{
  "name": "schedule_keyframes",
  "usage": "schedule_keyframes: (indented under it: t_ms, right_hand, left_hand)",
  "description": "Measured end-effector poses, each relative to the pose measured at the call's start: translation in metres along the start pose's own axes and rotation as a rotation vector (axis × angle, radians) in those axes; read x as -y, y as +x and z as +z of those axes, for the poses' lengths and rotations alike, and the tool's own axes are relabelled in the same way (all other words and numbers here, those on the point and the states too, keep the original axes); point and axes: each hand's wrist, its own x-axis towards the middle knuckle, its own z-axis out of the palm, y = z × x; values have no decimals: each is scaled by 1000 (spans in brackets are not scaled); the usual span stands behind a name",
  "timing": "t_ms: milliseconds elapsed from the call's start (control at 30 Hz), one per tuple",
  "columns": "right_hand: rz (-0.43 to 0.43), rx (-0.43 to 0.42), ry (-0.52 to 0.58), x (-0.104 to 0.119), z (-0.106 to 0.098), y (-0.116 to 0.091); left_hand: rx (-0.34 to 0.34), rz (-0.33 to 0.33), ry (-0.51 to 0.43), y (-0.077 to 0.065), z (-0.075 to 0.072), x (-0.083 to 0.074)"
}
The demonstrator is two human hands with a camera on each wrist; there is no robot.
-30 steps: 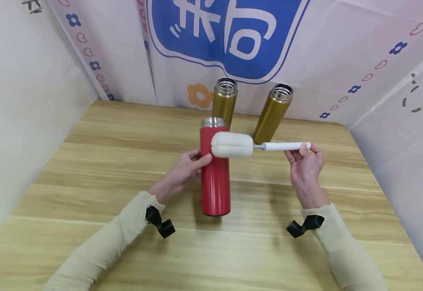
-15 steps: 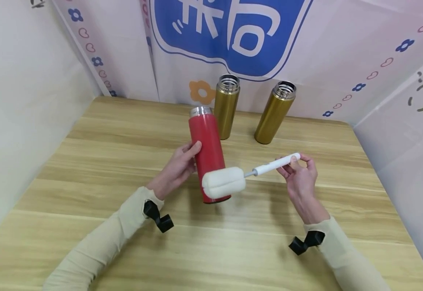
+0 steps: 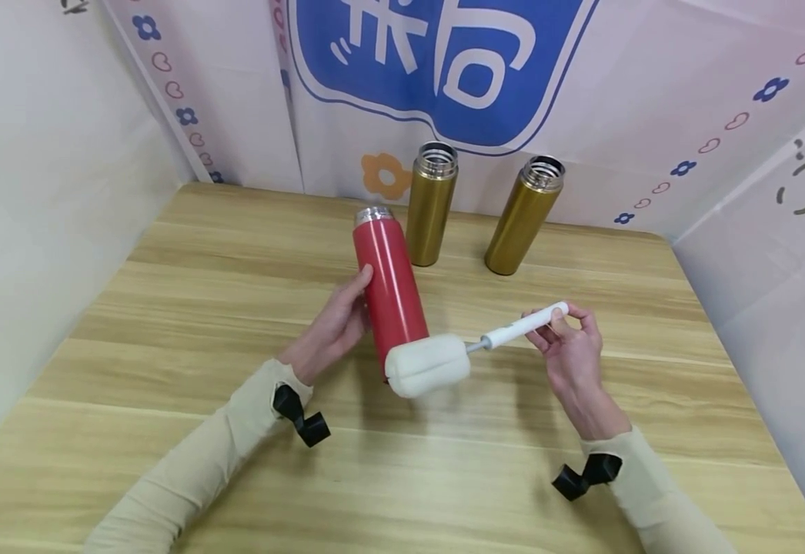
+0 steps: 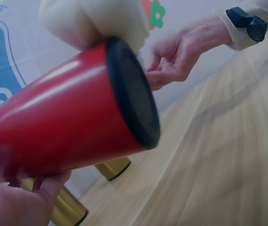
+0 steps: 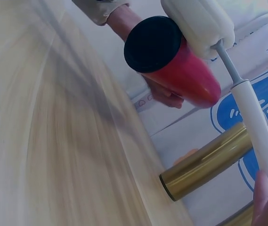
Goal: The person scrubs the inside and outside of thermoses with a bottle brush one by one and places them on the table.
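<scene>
My left hand [image 3: 334,327] grips a red thermos flask [image 3: 390,281] around its side and holds it tilted above the table, its steel mouth up and away. The black base of the flask [image 4: 136,94] fills the middle of the left wrist view. With thumb and fingers my right hand [image 3: 572,350] pinches the end of a white handle of a sponge bottle brush [image 3: 516,329]. The brush's cream sponge head [image 3: 428,365] lies at the lower end of the flask, covering part of it in the head view; in the left wrist view it appears against the flask's side.
Two gold flasks without lids stand at the back: one gold flask [image 3: 432,206] behind the red one, another gold flask [image 3: 523,217] to its right. Behind them a printed cloth [image 3: 576,92] hangs along the rear of the wooden table [image 3: 236,292].
The red flask has tipped, its mouth going left and its base lifting. The brush head has come down from the flask's upper part to its lower end, and the right hand has lowered.
</scene>
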Motion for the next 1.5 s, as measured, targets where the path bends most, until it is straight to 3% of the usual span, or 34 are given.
schedule_keyframes:
  t_ms: [367,867,1067,1500]
  right_hand:
    - [8,-2,25,-4,4,-2]
    - [-49,-60,85,-8,-1,-3]
    - [-96,-109,144,-5,7,10]
    - [-212,-211,293,17,41,44]
  left_hand:
    - [-31,-28,20,1,1,11]
    - [-14,29,-30,-4,8,14]
    - [2,12,52,-5,11,17]
    - [89,13,120,-8,14,21]
